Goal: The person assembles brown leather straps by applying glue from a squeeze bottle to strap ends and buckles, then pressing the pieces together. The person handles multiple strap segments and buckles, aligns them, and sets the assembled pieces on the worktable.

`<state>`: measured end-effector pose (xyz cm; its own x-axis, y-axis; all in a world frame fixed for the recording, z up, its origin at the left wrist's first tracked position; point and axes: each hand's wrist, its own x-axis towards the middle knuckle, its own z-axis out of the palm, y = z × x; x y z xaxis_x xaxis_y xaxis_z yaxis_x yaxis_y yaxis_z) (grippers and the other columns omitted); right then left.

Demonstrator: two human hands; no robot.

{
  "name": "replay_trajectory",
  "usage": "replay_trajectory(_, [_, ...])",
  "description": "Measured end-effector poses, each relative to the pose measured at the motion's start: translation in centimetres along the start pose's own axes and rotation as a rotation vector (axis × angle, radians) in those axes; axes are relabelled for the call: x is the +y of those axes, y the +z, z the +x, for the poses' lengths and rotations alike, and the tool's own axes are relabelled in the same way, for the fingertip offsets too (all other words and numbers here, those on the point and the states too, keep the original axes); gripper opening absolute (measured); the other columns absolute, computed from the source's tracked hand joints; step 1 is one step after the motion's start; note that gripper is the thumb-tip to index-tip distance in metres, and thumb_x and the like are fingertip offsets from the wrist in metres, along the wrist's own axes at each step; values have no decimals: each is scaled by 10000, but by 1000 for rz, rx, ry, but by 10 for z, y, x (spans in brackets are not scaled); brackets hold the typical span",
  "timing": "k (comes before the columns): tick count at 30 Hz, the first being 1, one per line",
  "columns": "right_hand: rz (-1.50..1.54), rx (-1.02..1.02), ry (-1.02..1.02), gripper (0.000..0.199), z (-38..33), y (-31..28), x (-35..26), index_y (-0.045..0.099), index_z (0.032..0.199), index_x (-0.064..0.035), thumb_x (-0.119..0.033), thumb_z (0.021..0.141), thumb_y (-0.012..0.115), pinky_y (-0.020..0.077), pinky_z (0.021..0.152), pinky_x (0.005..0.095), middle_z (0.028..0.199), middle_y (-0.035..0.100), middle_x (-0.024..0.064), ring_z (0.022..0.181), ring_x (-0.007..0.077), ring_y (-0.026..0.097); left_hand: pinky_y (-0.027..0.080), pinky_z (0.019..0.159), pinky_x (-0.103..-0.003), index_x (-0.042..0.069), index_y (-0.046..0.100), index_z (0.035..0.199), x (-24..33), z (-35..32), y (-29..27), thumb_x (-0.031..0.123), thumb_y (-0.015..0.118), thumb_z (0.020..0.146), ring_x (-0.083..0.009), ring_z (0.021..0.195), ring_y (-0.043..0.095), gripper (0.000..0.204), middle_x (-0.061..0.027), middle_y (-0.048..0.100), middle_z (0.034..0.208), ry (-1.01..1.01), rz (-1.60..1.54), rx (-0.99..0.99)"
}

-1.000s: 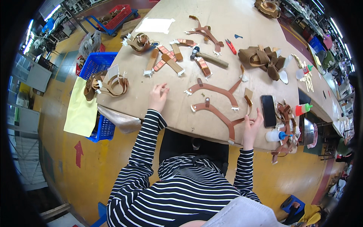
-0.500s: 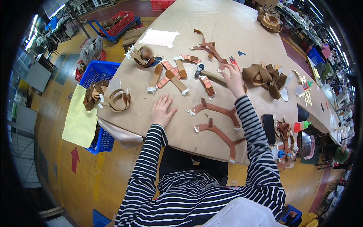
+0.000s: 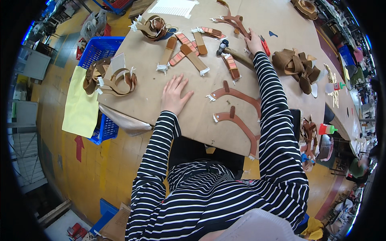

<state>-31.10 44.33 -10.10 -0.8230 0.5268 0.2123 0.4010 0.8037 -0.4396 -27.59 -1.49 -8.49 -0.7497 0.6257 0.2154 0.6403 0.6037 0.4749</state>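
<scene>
My right hand (image 3: 254, 43) reaches across the table, thumb and fingers closed around the near end of a branched brown leather strap (image 3: 234, 20). Red-handled pliers (image 3: 264, 45) lie just right of that hand. A hammer (image 3: 222, 47) with a wooden handle rests below it, partly hidden by my forearm. My left hand (image 3: 173, 95) lies flat on the tabletop, fingers spread, holding nothing. Between my arms are two curved brown leather straps, a farther one (image 3: 235, 93) and a nearer one (image 3: 240, 122), each with an upright tab. Several short tan and pink-patterned strap pieces (image 3: 194, 60) lie beyond my left hand.
Coiled tan straps (image 3: 155, 28) and more straps (image 3: 120, 82) sit along the left edge, beside a blue basket (image 3: 105, 45) and yellow cloth (image 3: 79, 102). To the right are a brown leather pile (image 3: 290, 63), a red bottle with a green cap (image 3: 326, 129) and reddish-brown straps (image 3: 309, 134).
My right hand has moved farther away and closed on the branched strap's end. The left hand stays flat on the table. The whole view has shifted, so the table sits higher in it.
</scene>
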Motion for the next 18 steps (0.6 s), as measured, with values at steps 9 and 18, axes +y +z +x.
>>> replay_trajectory(9, [183, -95, 159, 372, -21, -44, -11, 698, 1069, -8, -168, 732, 700, 536, 794, 333, 903, 716, 159, 837, 238, 696, 285, 1121, -437, 153, 606, 1260, 1, 2, 0, 384, 678, 836, -272, 1352, 398, 488, -37, 483, 1429, 8, -18, 37])
replay_trajectory(18, [536, -260, 182, 283, -61, -123, -16, 691, 1047, 34, -62, 800, 591, 529, 654, 288, 766, 674, 124, 701, 161, 666, 294, 1118, -434, 153, 606, 1255, 1, 1, 0, 395, 677, 839, -266, 1352, 398, 486, -31, 485, 1426, 5, -5, 29])
